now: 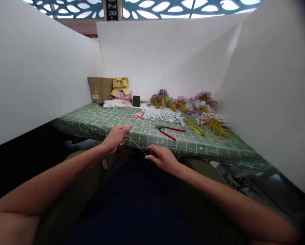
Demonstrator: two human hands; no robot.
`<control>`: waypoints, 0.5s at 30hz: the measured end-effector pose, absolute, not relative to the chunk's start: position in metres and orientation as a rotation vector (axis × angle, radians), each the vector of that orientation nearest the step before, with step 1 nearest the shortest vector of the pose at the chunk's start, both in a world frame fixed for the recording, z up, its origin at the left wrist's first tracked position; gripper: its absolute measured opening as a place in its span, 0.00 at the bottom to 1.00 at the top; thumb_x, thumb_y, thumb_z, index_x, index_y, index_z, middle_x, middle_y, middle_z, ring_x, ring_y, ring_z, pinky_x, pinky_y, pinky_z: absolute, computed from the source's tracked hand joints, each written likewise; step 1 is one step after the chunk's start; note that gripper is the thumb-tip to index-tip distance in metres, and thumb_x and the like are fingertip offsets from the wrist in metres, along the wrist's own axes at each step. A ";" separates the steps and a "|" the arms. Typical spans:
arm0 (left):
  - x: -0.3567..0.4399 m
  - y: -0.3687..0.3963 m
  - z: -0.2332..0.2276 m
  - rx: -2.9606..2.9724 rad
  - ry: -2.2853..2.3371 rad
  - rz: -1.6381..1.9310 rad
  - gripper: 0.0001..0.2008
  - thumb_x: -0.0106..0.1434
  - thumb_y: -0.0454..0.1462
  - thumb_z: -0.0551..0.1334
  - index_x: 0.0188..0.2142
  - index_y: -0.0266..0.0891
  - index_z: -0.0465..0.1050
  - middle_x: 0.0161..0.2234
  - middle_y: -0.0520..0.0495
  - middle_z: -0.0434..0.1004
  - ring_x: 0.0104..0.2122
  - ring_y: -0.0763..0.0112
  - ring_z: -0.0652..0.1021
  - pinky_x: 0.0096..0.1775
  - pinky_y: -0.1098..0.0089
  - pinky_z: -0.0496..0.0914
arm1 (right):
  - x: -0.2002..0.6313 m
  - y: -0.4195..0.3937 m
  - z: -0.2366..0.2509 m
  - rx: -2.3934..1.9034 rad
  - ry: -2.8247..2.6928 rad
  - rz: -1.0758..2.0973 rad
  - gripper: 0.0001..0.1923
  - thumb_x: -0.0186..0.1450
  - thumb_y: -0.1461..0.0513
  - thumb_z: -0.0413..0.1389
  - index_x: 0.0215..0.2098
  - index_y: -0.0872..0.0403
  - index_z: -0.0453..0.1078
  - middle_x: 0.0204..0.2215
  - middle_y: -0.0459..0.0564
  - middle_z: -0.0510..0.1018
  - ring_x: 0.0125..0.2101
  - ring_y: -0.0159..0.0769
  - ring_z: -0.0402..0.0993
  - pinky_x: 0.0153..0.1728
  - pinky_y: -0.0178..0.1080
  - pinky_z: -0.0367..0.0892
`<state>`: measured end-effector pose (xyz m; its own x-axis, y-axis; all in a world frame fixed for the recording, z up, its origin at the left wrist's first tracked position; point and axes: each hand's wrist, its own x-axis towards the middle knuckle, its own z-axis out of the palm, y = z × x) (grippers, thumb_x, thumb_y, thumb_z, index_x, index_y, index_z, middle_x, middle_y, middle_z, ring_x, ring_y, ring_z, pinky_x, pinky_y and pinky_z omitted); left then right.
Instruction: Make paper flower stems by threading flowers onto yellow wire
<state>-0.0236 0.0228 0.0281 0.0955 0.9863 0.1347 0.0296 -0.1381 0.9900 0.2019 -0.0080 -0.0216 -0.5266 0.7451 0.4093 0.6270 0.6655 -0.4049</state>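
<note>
My left hand (117, 135) pinches the upper end of a thin yellow-green wire stem (137, 146) at the front edge of the green checked table (96, 122). The wire slants down to the right, where my right hand (161, 157) pinches its lower end just below the table edge. Both hands sit over my lap. Red-handled pliers (170, 130) lie on the cloth just beyond my right hand. A scatter of small white, blue and pink paper blossoms (162, 116) lies behind the pliers.
Bunches of finished flowers on yellow stems (212, 122) lie at the right and back (165, 98). A cardboard box (99, 89), yellow and pink bows (120, 89) and a small black object (136, 100) stand at the back left. White boards wall in three sides.
</note>
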 end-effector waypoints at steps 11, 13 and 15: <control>-0.026 0.029 0.022 1.255 0.852 1.193 0.13 0.57 0.42 0.66 0.35 0.33 0.71 0.24 0.55 0.63 0.16 0.88 0.56 0.19 0.79 0.58 | 0.202 -0.010 -0.023 -0.986 -2.144 0.462 0.12 0.68 0.60 0.45 0.28 0.53 0.63 0.23 0.46 0.69 0.26 0.32 0.66 0.30 0.34 0.58; -0.026 0.030 0.022 1.296 0.889 1.224 0.13 0.58 0.43 0.65 0.33 0.33 0.70 0.22 0.56 0.61 0.15 0.88 0.55 0.18 0.78 0.57 | 0.203 -0.009 -0.022 -0.955 -2.149 0.508 0.13 0.69 0.59 0.44 0.27 0.53 0.62 0.24 0.45 0.68 0.27 0.32 0.65 0.31 0.33 0.58; -0.026 0.031 0.022 1.352 0.940 1.223 0.14 0.58 0.45 0.64 0.32 0.34 0.70 0.21 0.57 0.59 0.14 0.87 0.55 0.18 0.78 0.58 | 0.204 -0.009 -0.022 -0.947 -2.149 0.564 0.13 0.68 0.59 0.45 0.27 0.53 0.62 0.23 0.44 0.66 0.27 0.31 0.63 0.31 0.33 0.58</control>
<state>-0.0261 0.0308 0.0223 0.1733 0.9705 0.1679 -0.0873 -0.1547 0.9841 0.2035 -0.0089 -0.0219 -0.4789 0.7647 0.4311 0.4545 0.6361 -0.6236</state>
